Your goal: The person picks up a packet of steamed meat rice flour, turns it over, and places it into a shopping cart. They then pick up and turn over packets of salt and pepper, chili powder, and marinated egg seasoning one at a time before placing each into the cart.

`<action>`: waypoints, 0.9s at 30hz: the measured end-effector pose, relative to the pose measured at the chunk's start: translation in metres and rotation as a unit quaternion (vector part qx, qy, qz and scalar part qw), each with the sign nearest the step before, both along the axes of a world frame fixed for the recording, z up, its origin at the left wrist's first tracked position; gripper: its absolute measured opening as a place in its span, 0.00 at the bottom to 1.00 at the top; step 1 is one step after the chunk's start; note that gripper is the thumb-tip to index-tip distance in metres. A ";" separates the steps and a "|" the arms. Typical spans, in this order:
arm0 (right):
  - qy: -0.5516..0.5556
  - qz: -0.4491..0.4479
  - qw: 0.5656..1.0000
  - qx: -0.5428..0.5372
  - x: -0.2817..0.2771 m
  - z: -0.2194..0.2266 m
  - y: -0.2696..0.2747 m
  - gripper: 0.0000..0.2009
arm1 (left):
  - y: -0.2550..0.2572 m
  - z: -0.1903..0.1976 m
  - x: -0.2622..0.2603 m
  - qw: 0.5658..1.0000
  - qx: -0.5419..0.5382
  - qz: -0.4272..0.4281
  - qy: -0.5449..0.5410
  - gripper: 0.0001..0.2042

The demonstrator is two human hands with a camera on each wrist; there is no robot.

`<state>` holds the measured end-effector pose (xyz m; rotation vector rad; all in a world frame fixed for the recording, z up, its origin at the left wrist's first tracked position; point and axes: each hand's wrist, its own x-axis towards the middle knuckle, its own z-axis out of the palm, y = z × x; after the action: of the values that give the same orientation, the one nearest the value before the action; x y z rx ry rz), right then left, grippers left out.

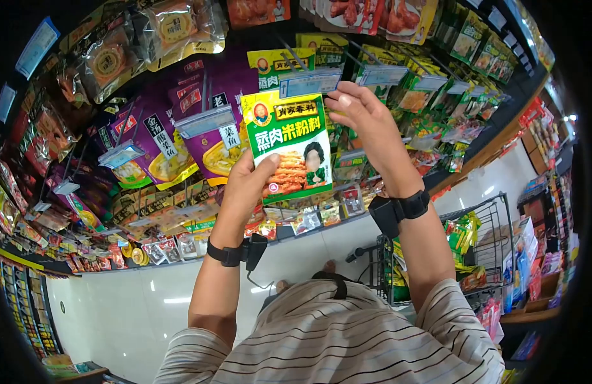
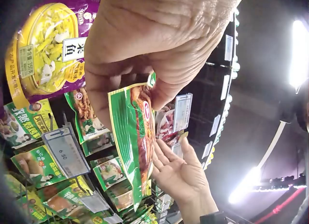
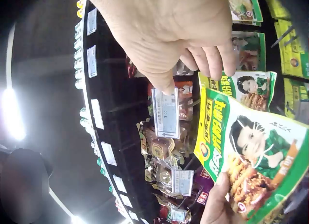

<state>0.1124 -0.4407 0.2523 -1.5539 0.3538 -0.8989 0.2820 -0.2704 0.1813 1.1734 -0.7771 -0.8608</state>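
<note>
My left hand (image 1: 243, 189) holds a green, yellow and white packet of steamed-meat rice flour seasoning (image 1: 289, 144) by its lower left, thumb across the front. The packet faces me, its printed meat picture in the lower half. In the left wrist view the same packet shows nearly edge-on below that hand. Beside its upper right corner is my right hand (image 1: 373, 125), palm turned toward the packet and fingers loosely extended, holding nothing. A blue-edged price tag (image 1: 312, 82) is close to the right fingertips. Behind it hangs a similar green-and-yellow packet (image 1: 260, 63).
Purple pickled-fish packets (image 1: 156, 144) hang to the left, and more green seasoning packets (image 1: 417, 96) to the right, on hooks with price tags (image 1: 206, 121). A wire shopping cart (image 1: 507, 237) holding green and yellow packages stands at my right on the pale floor (image 1: 136, 301).
</note>
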 end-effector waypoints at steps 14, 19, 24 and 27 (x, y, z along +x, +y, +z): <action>-0.025 0.062 0.995 0.069 0.017 0.004 0.005 0.19 | -0.005 0.000 0.011 1.000 0.000 0.026 -0.010 0.17; -0.036 0.026 0.997 0.066 0.015 0.012 0.016 0.14 | -0.005 -0.014 0.019 0.996 -0.016 0.007 -0.084 0.17; -0.055 -0.020 0.996 0.067 0.014 0.025 0.031 0.15 | -0.005 -0.020 0.011 0.997 -0.062 -0.012 -0.039 0.16; -0.064 -0.043 0.997 0.032 0.014 0.033 0.037 0.20 | -0.004 -0.019 0.010 0.997 -0.063 -0.010 -0.044 0.16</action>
<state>0.1264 -0.4038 0.2858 -1.4240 0.3554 -1.0399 0.2920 -0.2741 0.1626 1.0986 -0.9029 -0.7702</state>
